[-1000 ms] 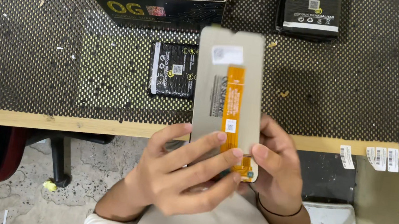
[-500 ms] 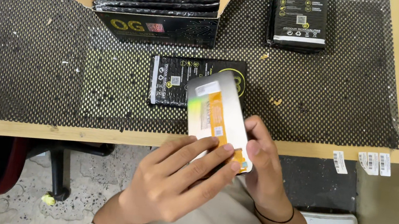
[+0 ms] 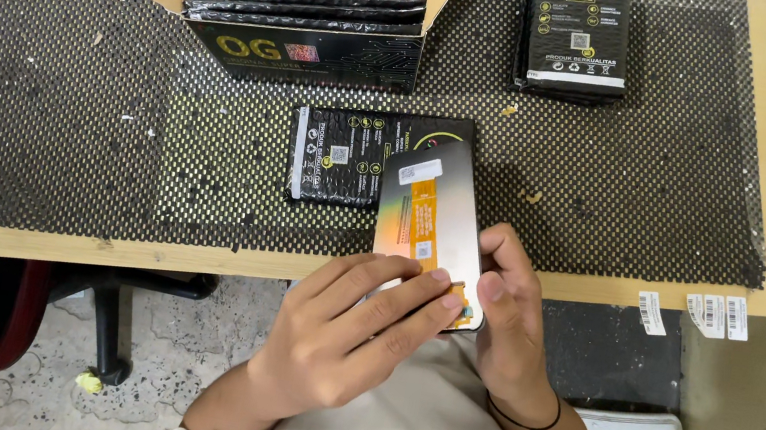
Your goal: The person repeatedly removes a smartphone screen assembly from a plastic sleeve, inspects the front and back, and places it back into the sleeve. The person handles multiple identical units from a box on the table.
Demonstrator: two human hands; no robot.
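Both hands grasp 1 phone screen panel (image 3: 430, 227), back side up, with an orange flex strip running down its middle and a white sticker near its top. The left hand (image 3: 339, 340) lays its fingers (image 3: 411, 295) across the panel's lower end; the right hand (image 3: 510, 315) grips the lower right edge, thumb on top. The panel is tilted above the table's front edge (image 3: 144, 255), its top end over a black pouch (image 3: 351, 158) lying on the black mesh mat (image 3: 93, 121). An open cardboard box (image 3: 273, 2) of black pouches stands behind, a stack of pouches (image 3: 575, 31) to its right.
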